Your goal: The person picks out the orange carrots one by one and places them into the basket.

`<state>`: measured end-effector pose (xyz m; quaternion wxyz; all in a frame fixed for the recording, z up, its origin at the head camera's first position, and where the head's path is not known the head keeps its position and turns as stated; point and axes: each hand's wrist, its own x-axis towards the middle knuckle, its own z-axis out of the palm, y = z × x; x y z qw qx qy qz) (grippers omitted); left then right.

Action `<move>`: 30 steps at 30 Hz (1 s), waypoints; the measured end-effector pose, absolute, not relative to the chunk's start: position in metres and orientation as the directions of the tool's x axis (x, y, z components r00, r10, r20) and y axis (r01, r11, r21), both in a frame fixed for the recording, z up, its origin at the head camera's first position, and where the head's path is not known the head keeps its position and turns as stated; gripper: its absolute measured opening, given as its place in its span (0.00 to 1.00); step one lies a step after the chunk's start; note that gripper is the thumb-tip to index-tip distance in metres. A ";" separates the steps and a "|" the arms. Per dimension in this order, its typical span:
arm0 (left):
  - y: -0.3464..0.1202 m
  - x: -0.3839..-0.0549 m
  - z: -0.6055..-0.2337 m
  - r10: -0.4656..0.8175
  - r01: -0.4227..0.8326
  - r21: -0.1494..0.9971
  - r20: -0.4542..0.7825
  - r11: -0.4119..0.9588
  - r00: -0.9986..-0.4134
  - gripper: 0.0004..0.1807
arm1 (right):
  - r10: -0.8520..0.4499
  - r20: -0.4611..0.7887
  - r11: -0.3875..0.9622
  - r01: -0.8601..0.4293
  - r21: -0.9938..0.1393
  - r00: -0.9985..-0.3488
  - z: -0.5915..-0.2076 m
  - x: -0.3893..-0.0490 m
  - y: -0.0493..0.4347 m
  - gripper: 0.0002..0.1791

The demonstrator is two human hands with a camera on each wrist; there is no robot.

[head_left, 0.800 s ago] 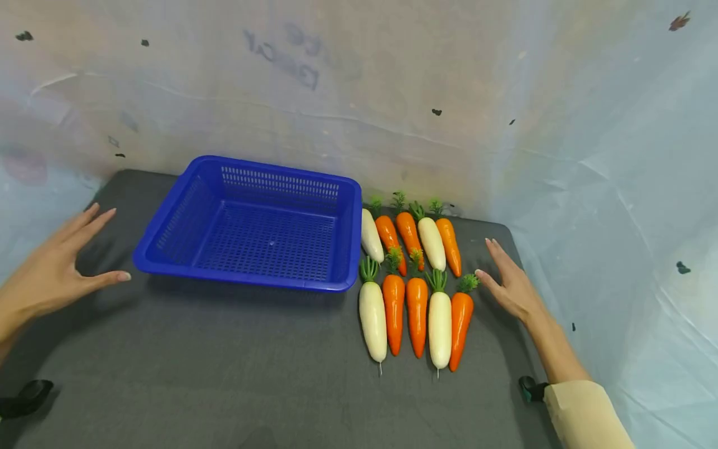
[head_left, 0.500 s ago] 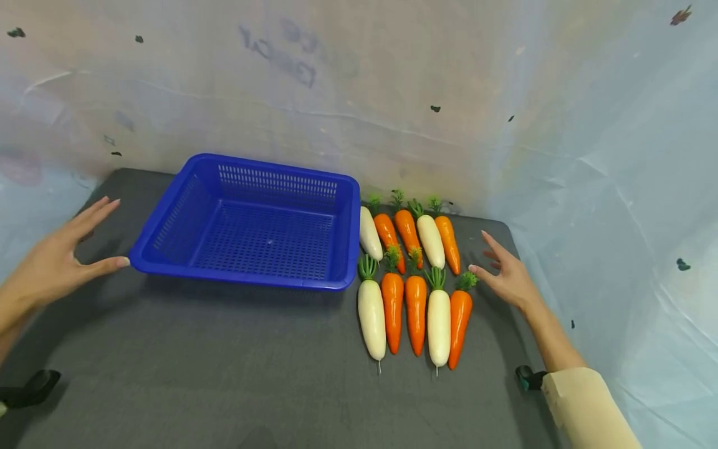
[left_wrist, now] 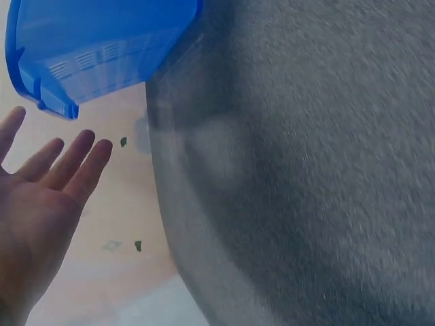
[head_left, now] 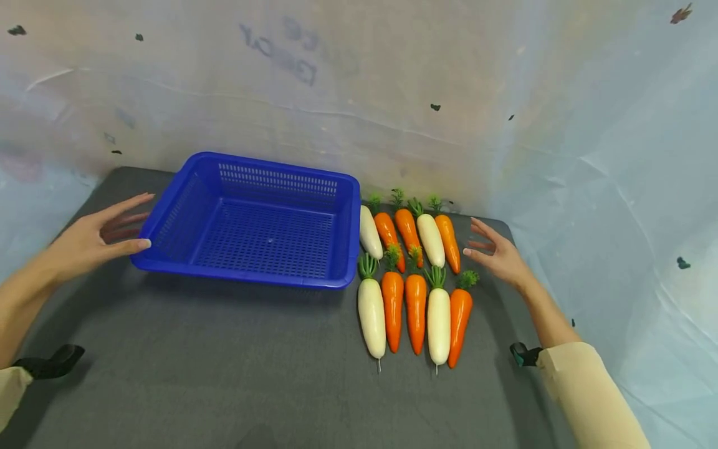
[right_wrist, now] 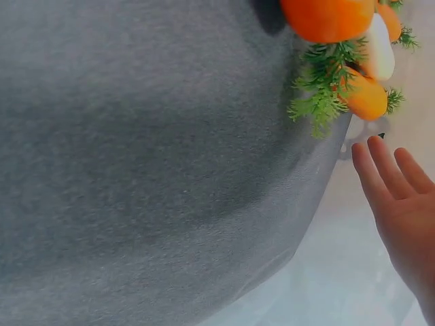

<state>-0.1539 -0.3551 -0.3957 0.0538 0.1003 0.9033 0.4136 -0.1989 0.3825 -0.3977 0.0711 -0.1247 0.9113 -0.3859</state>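
Note:
A blue plastic basket (head_left: 247, 280) with slotted walls stands at the back left of the dark grey table. My left hand (head_left: 92, 240) is at its left side, fingers extended, the thumb tip overlapping the rim in the head view; in the left wrist view the hand (left_wrist: 47, 190) shows its open palm below the basket (left_wrist: 102, 41). To the right of the vegetables, my right hand (head_left: 496, 252) hovers with relaxed fingers and holds nothing. Nearest to it are an orange carrot (head_left: 449, 243) in the back row and another carrot (head_left: 460, 321) in the front row.
Two rows of carrots and white radishes (head_left: 373, 318) with green tops lie right of the basket. A pale plastic sheet (head_left: 392, 81) hangs behind the table (head_left: 252, 362) and along its sides. Black straps (head_left: 53, 363) sit at both wrists.
My left hand has moved right, up to the basket's left rim. The right hand has shifted left and slightly up toward the vegetables. Basket and vegetables stay in place.

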 end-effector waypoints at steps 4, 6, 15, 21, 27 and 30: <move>-0.354 -0.161 -0.399 0.243 0.095 0.764 -0.083 0.638 -0.966 0.47 | -0.287 -0.075 0.645 -0.135 -0.752 -0.955 -0.399 -0.209 0.380 0.44; -0.354 -0.164 -0.402 0.257 0.101 0.761 -0.089 0.641 -0.962 0.47 | -0.286 -0.101 0.638 -0.111 -0.762 -0.953 -0.400 -0.213 0.379 0.44; -0.348 -0.173 -0.413 0.281 0.095 0.753 -0.123 0.651 -0.952 0.46 | -0.304 -0.163 0.637 -0.074 -0.767 -0.939 -0.411 -0.228 0.380 0.44; -0.343 -0.175 -0.412 0.270 0.105 0.726 -0.114 0.680 -0.956 0.46 | -0.321 -0.188 0.625 -0.058 -0.778 -0.928 -0.417 -0.237 0.382 0.44; -0.337 -0.176 -0.413 0.259 0.075 0.757 -0.127 0.649 -0.958 0.50 | -0.317 -0.203 0.606 -0.033 -0.795 -0.926 -0.421 -0.244 0.385 0.43; -0.335 -0.175 -0.415 0.249 0.084 0.763 -0.103 0.641 -0.963 0.49 | -0.335 -0.211 0.596 -0.034 -0.803 -0.918 -0.423 -0.246 0.383 0.43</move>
